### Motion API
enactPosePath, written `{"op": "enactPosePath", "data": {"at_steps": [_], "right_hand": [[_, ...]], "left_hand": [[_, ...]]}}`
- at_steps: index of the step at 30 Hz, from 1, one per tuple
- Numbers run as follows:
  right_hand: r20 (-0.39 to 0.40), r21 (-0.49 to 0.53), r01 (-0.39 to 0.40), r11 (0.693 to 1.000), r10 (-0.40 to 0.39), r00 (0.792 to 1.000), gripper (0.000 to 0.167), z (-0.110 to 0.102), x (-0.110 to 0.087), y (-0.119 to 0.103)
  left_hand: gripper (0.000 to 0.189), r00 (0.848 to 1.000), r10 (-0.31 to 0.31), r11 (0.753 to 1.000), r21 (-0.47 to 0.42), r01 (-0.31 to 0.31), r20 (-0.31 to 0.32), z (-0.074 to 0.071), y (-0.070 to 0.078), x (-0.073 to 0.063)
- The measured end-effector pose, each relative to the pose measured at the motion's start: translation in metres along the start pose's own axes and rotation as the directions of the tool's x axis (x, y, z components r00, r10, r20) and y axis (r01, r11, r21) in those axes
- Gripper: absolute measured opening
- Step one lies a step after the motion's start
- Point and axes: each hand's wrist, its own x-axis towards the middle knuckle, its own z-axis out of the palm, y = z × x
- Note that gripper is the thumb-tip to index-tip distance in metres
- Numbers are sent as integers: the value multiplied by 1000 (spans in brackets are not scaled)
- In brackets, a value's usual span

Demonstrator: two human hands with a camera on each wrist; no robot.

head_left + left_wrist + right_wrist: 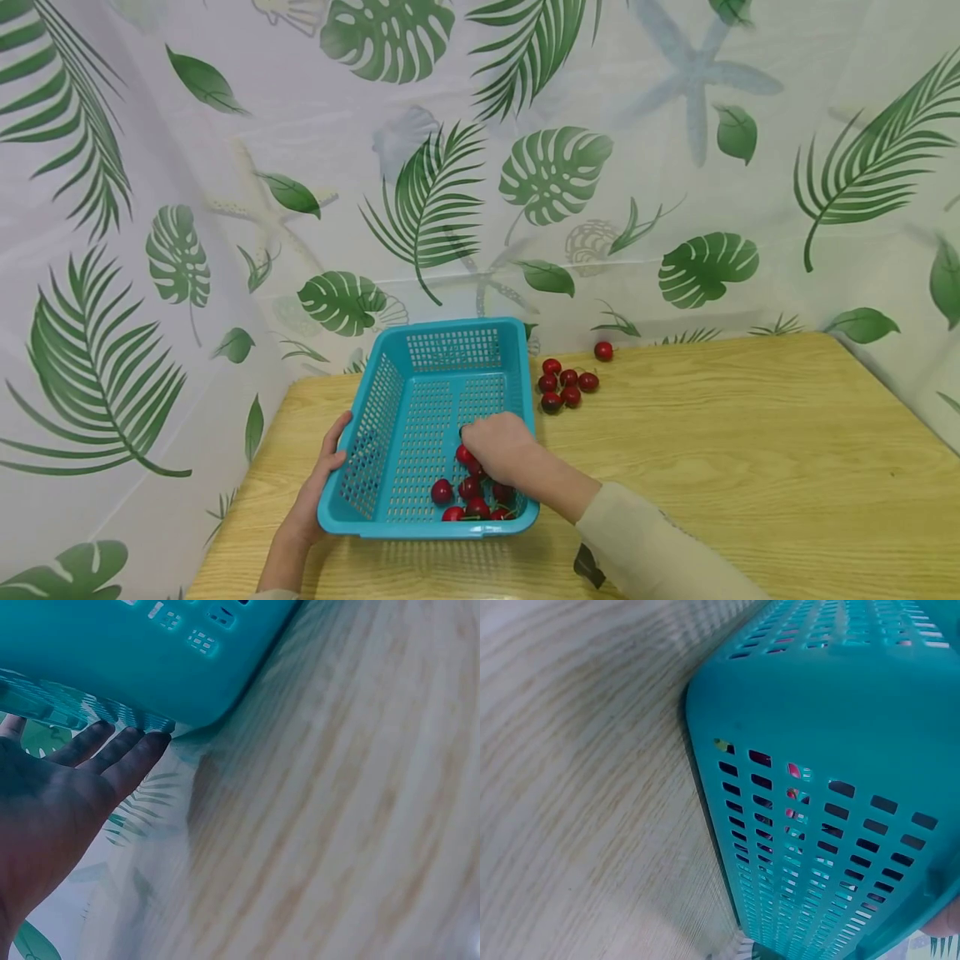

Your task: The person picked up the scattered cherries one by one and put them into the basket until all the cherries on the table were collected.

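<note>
A blue plastic basket with slotted walls stands on the wooden table, and several dark red cherries lie in its near right corner. My left hand is at the basket's left side; in the left wrist view its fingers reach out fairly straight to the slotted wall. Over the right rim reaches my right hand, curled above the cherries, a small dark spot showing by its fingers. Its fingertips are hidden, so I cannot tell whether it holds a cherry. Red bits of cherry show through the wall slots.
Several more cherries lie in a cluster on the table just right of the basket, with a single cherry a little behind them. A leaf-printed curtain hangs along the table's back and left edges.
</note>
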Motion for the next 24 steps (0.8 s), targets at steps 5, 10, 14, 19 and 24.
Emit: {"op": "enactPosePath", "data": {"at_steps": [5, 10, 14, 19, 24], "right_hand": [[-19, 14, 2, 1000, -1, 1000, 5, -1, -1, 0], [1, 45, -15, 999, 15, 1000, 6, -1, -1, -1], [-38, 117, -9, 993, 14, 999, 5, -2, 0, 1], [-149, 284, 16, 959, 28, 988, 16, -4, -1, 8], [-200, 528, 36, 848, 83, 976, 27, -6, -3, 14]], "left_hand": [[60, 1000, -7, 1000, 10, 7, -2, 0, 0, -1], [60, 1000, -9, 1000, 10, 9, 0, 1, 0, -2], [60, 1000, -16, 1000, 15, 16, -8, 2, 2, -3], [59, 1000, -13, 1000, 9, 13, -4, 2, 4, -1], [60, 1000, -20, 1000, 6, 20, -12, 2, 3, -1]]}}
